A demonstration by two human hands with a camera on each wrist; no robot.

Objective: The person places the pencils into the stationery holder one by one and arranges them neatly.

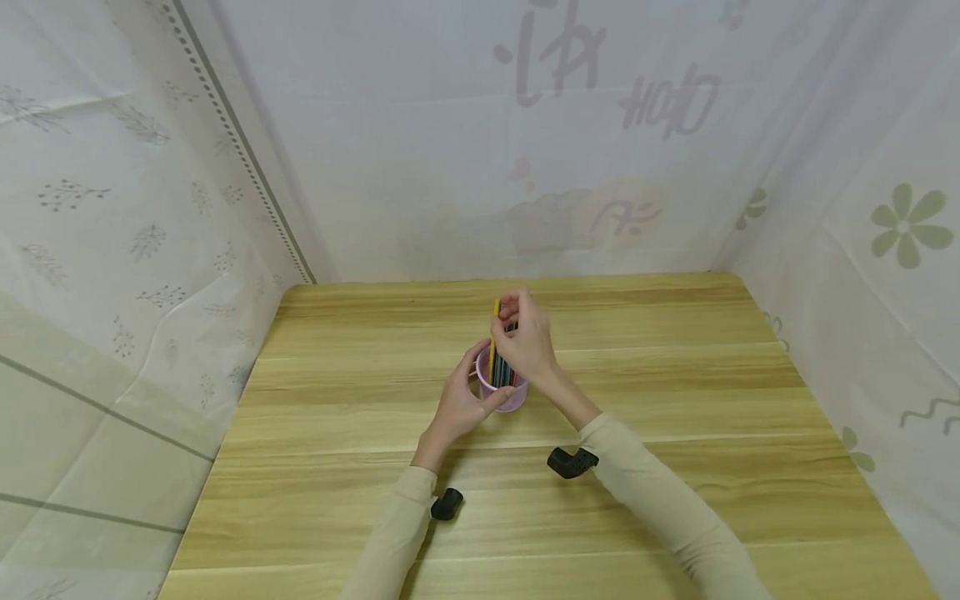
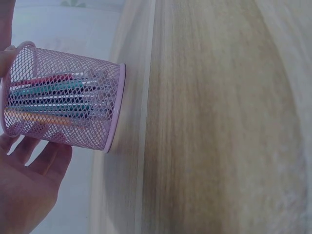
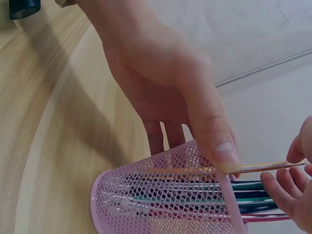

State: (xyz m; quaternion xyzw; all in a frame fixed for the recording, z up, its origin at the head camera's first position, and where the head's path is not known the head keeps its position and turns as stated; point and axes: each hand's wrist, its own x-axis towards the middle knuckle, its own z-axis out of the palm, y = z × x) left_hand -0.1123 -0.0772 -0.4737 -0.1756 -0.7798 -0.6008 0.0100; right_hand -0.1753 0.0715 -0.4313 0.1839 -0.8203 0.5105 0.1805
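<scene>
A pink mesh pen cup (image 1: 512, 402) is near the middle of the table, holding several pens with teal, dark and red parts (image 3: 256, 197). My left hand (image 1: 459, 406) grips the cup from the left, its thumb at the rim and its other fingers round the far side. Above the opening, my right hand (image 1: 528, 342) pinches a yellow pencil (image 1: 492, 365) near its upper end. The pencil's lower part is still inside the cup, visible through the mesh (image 2: 73, 97) in the left wrist view. Whether the cup's base touches the table cannot be told.
The wood-grain table (image 1: 337, 433) reaches back to a pale printed curtain (image 1: 420, 167), with more curtains at both sides. A black wrist camera mount (image 1: 573, 462) sits on my right sleeve, and another mount (image 1: 447, 504) on my left.
</scene>
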